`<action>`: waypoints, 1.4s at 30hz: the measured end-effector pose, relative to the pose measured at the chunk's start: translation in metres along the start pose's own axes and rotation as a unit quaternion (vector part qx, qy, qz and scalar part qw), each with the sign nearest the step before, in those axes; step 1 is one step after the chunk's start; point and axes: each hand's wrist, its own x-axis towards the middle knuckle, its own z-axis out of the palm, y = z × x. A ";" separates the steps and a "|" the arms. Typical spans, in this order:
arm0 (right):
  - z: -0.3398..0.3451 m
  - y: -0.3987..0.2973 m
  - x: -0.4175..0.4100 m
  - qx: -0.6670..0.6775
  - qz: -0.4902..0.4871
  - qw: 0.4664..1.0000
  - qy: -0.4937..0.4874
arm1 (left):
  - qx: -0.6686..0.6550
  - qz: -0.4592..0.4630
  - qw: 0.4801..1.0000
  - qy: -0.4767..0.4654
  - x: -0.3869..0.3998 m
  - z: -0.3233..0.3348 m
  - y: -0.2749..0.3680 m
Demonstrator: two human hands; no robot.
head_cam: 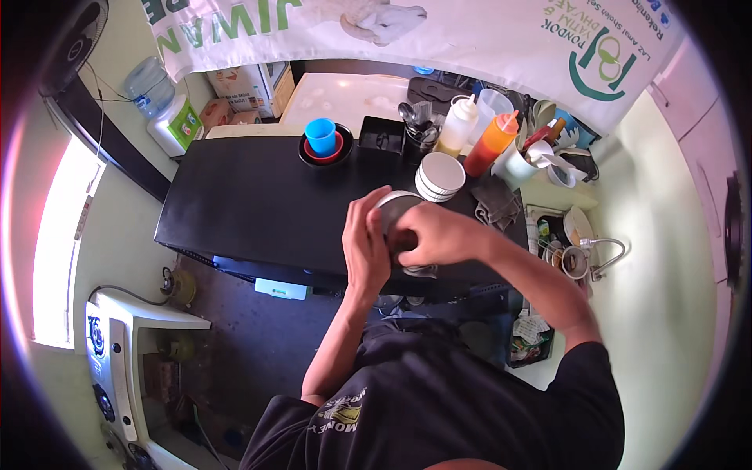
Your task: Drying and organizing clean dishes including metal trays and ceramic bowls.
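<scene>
Over the black tabletop (252,194), my left hand (364,249) grips a white round bowl (404,194) by its left side. The bowl is tilted, and most of it is hidden by my hands. My right hand (440,232) is curled at the bowl's opening, bunched around a grey cloth (420,271) whose edge hangs below the fingers. Just beyond, a stack of white bowls (443,173) stands near the bowl I hold. A second, darker cloth (497,202) lies crumpled to the right of the stack.
Behind the stack stand a cutlery holder (418,138), a pale squeeze bottle (457,126) and an orange-red one (490,144). A blue cup (321,136) sits nested in bowls. Right of the table are a utensil container (517,167) and a sink tap (611,244); a gas stove (123,376) is lower left.
</scene>
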 end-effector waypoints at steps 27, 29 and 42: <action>0.096 -0.044 0.020 0.296 -0.107 0.818 0.481 | -0.413 -0.058 0.904 -0.095 0.039 -0.027 -0.007; 0.102 -0.047 0.022 0.254 -0.141 0.792 0.537 | -0.523 -0.094 0.840 -0.112 0.034 -0.032 -0.008; 0.127 -0.070 0.017 0.254 -0.211 0.746 0.579 | -0.499 -0.149 0.837 -0.171 0.020 -0.092 -0.005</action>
